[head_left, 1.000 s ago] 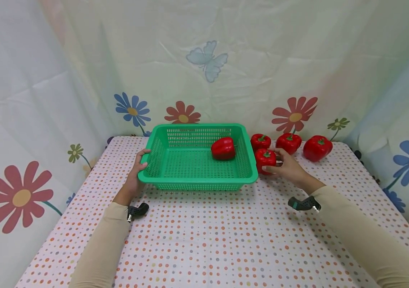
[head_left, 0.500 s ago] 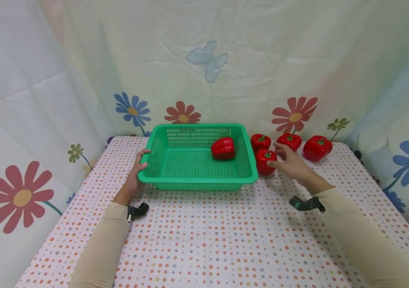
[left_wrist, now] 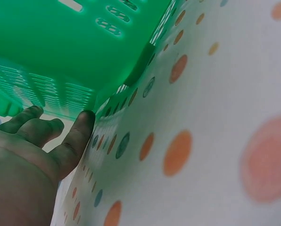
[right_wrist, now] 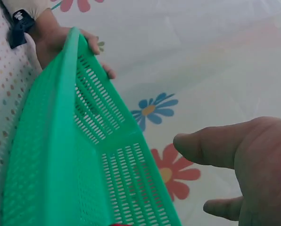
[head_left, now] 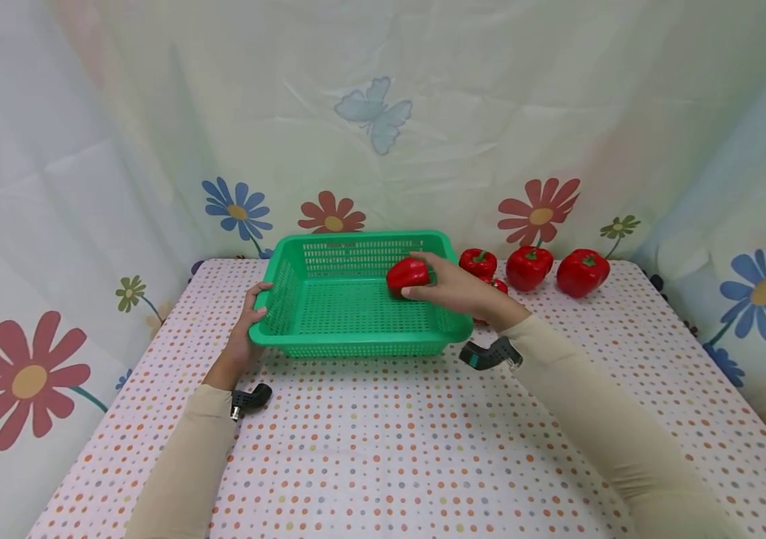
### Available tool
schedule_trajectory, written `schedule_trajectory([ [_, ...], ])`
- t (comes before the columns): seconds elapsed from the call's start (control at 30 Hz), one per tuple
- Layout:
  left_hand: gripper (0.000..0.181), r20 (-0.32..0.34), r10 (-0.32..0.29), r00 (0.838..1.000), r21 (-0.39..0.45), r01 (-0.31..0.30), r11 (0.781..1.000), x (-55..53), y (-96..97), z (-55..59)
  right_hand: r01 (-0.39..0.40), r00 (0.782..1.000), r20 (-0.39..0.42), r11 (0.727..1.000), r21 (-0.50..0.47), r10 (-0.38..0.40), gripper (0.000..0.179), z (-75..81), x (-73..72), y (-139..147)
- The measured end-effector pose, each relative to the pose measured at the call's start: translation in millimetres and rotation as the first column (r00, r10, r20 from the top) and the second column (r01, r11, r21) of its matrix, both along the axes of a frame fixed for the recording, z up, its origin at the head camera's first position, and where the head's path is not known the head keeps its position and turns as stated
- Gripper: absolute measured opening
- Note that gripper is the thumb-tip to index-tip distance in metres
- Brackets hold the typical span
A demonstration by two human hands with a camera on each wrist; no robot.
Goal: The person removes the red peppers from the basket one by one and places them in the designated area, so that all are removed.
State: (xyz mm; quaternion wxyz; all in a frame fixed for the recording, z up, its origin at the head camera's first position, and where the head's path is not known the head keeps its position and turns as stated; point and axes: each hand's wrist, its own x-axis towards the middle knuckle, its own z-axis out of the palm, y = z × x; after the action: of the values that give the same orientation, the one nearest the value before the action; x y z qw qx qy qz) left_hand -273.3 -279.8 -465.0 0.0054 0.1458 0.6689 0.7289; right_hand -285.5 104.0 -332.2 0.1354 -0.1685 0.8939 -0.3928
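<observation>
A green plastic basket (head_left: 349, 338) with slotted walls stands on the dotted tablecloth. My left hand (head_left: 242, 329) holds its left rim, the thumb and a finger over the top; in the left wrist view other fingers (left_wrist: 72, 146) reach under the rim by the outer wall. Inside, toward the right, lies a red bell pepper (head_left: 404, 277). My right hand (head_left: 453, 286) reaches over the basket's right side, its thumb and fingertips spread at this pepper. In the right wrist view the fingers (right_wrist: 216, 143) are apart, with only a sliver of red at the bottom edge.
Right of the basket stand more red bell peppers: one (head_left: 478, 262) at the back, one (head_left: 500, 285) mostly hidden by my right hand and wrist, and two (head_left: 529, 267) farther right. A flowered curtain (head_left: 524, 112) hangs behind the table.
My right hand has left the pepper beside the basket and moved left, over the right rim to the pepper inside. My left hand stays at the left rim. The head view has shifted slightly.
</observation>
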Motion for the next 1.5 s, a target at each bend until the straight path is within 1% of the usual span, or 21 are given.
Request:
schedule_trajectory([
  [0.07,0.044,-0.001,0.006,1.0,-0.002,-0.006,1.0,1.0,-0.9,-1.2,0.006,1.0,0.012,0.999,0.053,-0.007,0.081,1.6,-13.1,-13],
  [0.13,0.044,0.0,0.009,1.0,-0.006,-0.009,1.0,1.3,-0.8,-1.7,0.016,1.0,-0.023,0.99,0.139,-0.013,0.078,4.5,-25.4,-23],
  [0.2,0.045,0.002,0.006,1.0,-0.008,-0.006,1.0,0.3,-1.2,-2.1,0.033,0.997,-0.071,0.968,0.25,-0.016,0.075,7.3,-36.1,-29],
  [0.23,0.045,0.003,0.003,1.0,-0.007,-0.003,1.0,-0.2,-1.4,-1.7,0.038,0.995,-0.095,0.952,0.302,-0.01,0.067,8.5,-40.6,-33],
  [0.27,0.044,0.001,0.003,1.0,-0.003,-0.003,1.0,-0.5,-1.7,-1.2,0.043,0.994,-0.111,0.938,0.343,-0.005,0.055,8.5,-45.2,-36],
  [0.33,0.044,0.002,0.008,1.0,-0.006,-0.008,1.0,-0.7,-2.5,-0.2,0.06,0.992,-0.125,0.913,0.403,-0.01,0.033,6.3,-53.1,-42],
  [0.37,0.044,0.003,0.008,1.0,-0.005,-0.008,1.0,-0.7,-2.7,0.1,0.077,0.991,-0.135,0.903,0.423,-0.021,0.03,4.5,-56.1,-45],
  [0.4,0.044,0.005,0.008,1.0,-0.008,-0.008,1.0,-0.5,-2.7,0.6,0.095,0.988,-0.151,0.894,0.438,-0.03,0.032,2.4,-58.9,-49],
  [0.43,0.044,0.003,0.008,1.0,-0.01,-0.008,1.0,-0.3,-2.3,1.0,0.111,0.986,-0.16,0.888,0.446,-0.042,0.035,0.3,-60.4,-52],
  [0.53,0.046,0.004,0.004,1.0,-0.02,-0.004,1.0,-1.0,-1.1,0.9,0.121,0.983,-0.177,0.879,0.462,-0.043,0.033,-3.4,-61.2,-59],
  [0.67,0.046,0.003,0.009,1.0,-0.008,-0.009,1.0,-2.3,-0.5,1.4,0.077,0.986,-0.168,0.879,0.47,0.004,0.058,-4.3,-58.1,-67],
  [0.7,0.046,0.003,0.01,1.0,-0.009,-0.01,1.0,-2.5,-0.6,1.7,0.084,0.985,-0.172,0.875,0.477,0.0,0.059,-4.4,-57.4,-68],
  [0.77,0.045,0.005,0.005,1.0,-0.009,-0.005,1.0,-2.9,-0.7,2.2,0.12,0.981,-0.19,0.861,0.494,-0.028,0.057,-5.5,-55.7,-69],
  [0.83,0.044,0.004,-0.006,1.0,-0.013,0.006,1.0,-3.0,-0.4,2.6,0.167,0.975,-0.214,0.83,0.533,-0.059,0.054,-8.5,-54.7,-67],
  [0.9,0.044,0.005,-0.009,1.0,-0.014,0.009,1.0,-2.5,-0.1,2.5,0.199,0.97,-0.228,0.801,0.565,-0.08,0.046,-12.2,-54.5,-65],
  [0.97,0.044,0.007,-0.005,1.0,-0.011,0.005,1.0,-1.8,0.0,1.9,0.201,0.97,-0.228,0.792,0.577,-0.08,0.039,-16.1,-55.3,-63],
  [1.0,0.045,0.008,0.0,1.0,-0.01,0.0,1.0,-1.3,0.0,1.5,0.192,0.972,-0.225,0.794,0.577,-0.072,0.037,-17.4,-56.0,-62],
  [1.1,0.045,0.009,0.009,1.0,-0.016,-0.009,1.0,-0.9,-0.4,0.4,0.166,0.973,-0.227,0.823,0.544,-0.046,0.032,-19.4,-58.8,-63],
  [1.27,0.046,0.005,0.009,1.0,-0.029,-0.009,1.0,-1.4,-1.2,-0.5,0.085,0.969,-0.242,0.854,0.513,0.049,0.039,-16.8,-59.4,-72],
  [1.4,0.046,0.001,0.011,1.0,-0.031,-0.011,0.999,-1.8,-1.1,-1.0,-0.001,0.958,-0.253,0.88,0.475,0.137,0.047,-15.3,-57.8,-84],
  [1.5,0.045,-0.004,0.004,1.0,-0.022,-0.004,1.0,-1.7,0.3,-1.1,-0.066,0.944,-0.259,0.885,0.461,0.205,0.049,-15.5,-56.9,-93],
])
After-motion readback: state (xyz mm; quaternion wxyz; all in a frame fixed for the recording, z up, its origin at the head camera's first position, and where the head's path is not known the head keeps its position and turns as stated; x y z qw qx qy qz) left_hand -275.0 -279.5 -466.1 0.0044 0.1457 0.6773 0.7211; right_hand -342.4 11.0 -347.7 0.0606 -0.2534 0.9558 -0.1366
